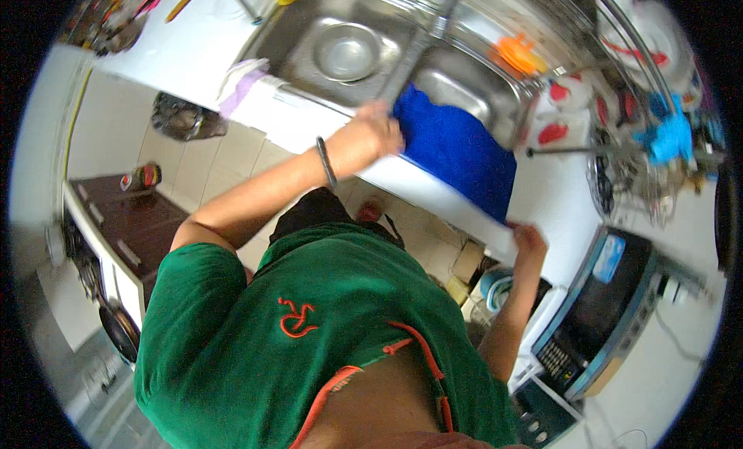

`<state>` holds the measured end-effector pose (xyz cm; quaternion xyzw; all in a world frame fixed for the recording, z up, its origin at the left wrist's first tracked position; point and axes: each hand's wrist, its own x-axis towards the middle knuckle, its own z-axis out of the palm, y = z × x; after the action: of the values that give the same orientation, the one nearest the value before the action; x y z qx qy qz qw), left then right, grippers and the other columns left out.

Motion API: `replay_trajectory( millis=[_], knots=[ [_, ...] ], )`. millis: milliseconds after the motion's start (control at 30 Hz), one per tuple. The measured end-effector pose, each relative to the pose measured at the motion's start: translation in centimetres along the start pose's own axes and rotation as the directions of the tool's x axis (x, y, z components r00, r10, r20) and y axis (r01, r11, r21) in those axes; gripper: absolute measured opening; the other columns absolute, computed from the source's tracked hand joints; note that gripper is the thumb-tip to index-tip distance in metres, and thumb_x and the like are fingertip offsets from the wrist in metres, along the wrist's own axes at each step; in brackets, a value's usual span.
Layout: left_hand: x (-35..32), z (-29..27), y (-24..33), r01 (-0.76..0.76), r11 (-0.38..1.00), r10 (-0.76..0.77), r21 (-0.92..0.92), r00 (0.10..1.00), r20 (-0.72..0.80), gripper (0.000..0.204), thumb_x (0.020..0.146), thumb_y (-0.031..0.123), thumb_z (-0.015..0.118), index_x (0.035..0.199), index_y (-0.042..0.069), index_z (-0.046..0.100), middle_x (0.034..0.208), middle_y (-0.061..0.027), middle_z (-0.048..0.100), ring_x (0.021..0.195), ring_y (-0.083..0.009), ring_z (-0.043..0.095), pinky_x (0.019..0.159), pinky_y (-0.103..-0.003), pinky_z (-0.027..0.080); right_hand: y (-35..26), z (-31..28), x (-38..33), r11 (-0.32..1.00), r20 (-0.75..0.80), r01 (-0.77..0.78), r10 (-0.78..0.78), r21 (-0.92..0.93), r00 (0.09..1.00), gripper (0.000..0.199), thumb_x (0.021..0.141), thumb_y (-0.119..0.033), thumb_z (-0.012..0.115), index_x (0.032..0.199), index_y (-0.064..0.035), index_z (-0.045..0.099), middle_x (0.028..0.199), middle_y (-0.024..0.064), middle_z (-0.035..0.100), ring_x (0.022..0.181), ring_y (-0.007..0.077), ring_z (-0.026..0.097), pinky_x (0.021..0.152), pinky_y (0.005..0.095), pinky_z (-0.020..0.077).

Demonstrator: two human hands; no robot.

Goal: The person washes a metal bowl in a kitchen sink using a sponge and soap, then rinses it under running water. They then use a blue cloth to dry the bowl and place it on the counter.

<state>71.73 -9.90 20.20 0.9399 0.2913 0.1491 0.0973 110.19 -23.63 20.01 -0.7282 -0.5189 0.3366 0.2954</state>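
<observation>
the blue cloth (458,149) lies draped over the front rim of the steel double sink (364,42), part of it hanging into the right basin and part spread on the white counter (542,193). the left hand (377,131) presses on the cloth's left edge, fingers curled down onto it; whether they pinch the fabric or only lie flat on it i cannot tell. the right hand (529,240) sits at the counter's front edge just beside the cloth's lower right corner, fingers bent over the edge; they seem to touch the counter, and i cannot tell if they hold any cloth.

the cloth looks soft, limp and light, likely heavier and clingy if wet. it will fold and sag wherever it is unsupported, so the edges or corners are the best places to take hold, 1 in each hand.

around it: a round steel bowl (346,53) sits in the left basin, an orange thing (518,54) rests on the sink's far right rim, and a wire dish rack (642,147) with a light blue item stands to the right. a microwave (600,302) stands lower right. the tap (441,15) rises behind the basins, close to the cloth's far side. a pale rag (244,81) lies at the sink's left corner.
</observation>
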Motion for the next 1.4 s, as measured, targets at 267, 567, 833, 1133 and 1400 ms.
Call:
replay_trajectory(
  millis=[267,567,833,1133,1400],
  knots=[
    [-11.3,2.8,-10.7,0.747,0.665,-0.742,0.011,0.661,-0.113,0.030,0.071,0.014,0.061,0.097,0.001,0.055,0.100,-0.0179,0.056,0.090,-0.0329,0.054,0.075,-0.040,0.045,-2.7,8.7,2.4,0.989,0.069,0.125,-0.119,-0.076,0.990,0.020,0.081,-0.013,0.057,0.097,-0.0014,0.060,0.096,0.0156,0.061,0.091,0.0288,0.058,0.080,0.0340,0.0449],
    [-22.9,-0.1,-24.2,0.996,0.020,-0.962,0.083,0.042,-0.271,0.042,0.070,0.036,0.065,0.098,0.006,0.059,0.101,-0.0182,0.057,0.093,-0.0309,0.055,0.081,-0.037,0.045,-16.8,22.6,7.5,0.778,0.406,0.620,-0.601,0.102,0.688,0.016,0.078,-0.011,0.058,0.091,-0.0019,0.059,0.087,0.0150,0.061,0.081,0.0306,0.059,0.073,0.0354,0.0453],
    [-12.2,-3.7,-11.9,0.357,0.716,-0.478,-0.600,0.877,-0.048,0.027,0.068,0.001,0.060,0.093,0.008,0.054,0.093,-0.0093,0.058,0.088,-0.0255,0.057,0.078,-0.033,0.044,-24.3,29.4,9.1,0.655,0.366,0.737,-0.736,0.168,0.570,0.068,0.066,-0.004,0.066,0.126,-0.0088,0.035,0.120,0.0168,0.043,0.111,0.0368,0.042,0.090,0.0386,0.0369],
    [-8.7,-7.5,-16.4,0.441,0.660,-0.635,-0.608,0.760,-0.138,0.028,0.066,-0.009,0.054,0.090,0.004,0.059,0.082,-0.0022,0.059,0.079,-0.0104,0.056,0.069,-0.024,0.045,-22.3,28.7,15.5,0.871,0.331,0.270,-0.418,0.410,0.846,0.014,0.078,-0.006,0.055,0.089,-0.0012,0.062,0.073,0.0088,0.059,0.067,0.0134,0.056,0.059,0.0259,0.0435],
    [-11.9,-8.5,-15.8,0.327,0.879,-0.440,-0.347,0.837,-0.326,0.021,0.066,-0.007,0.052,0.080,0.007,0.050,0.085,-0.0100,0.055,0.089,-0.0278,0.052,0.081,-0.037,0.042,-26.1,26.3,11.3,0.570,0.328,0.787,-0.715,-0.238,0.617,0.017,0.082,-0.002,0.049,0.093,-0.0037,0.061,0.080,0.0100,0.057,0.071,0.0231,0.056,0.059,0.0296,0.0452]
  ],
)
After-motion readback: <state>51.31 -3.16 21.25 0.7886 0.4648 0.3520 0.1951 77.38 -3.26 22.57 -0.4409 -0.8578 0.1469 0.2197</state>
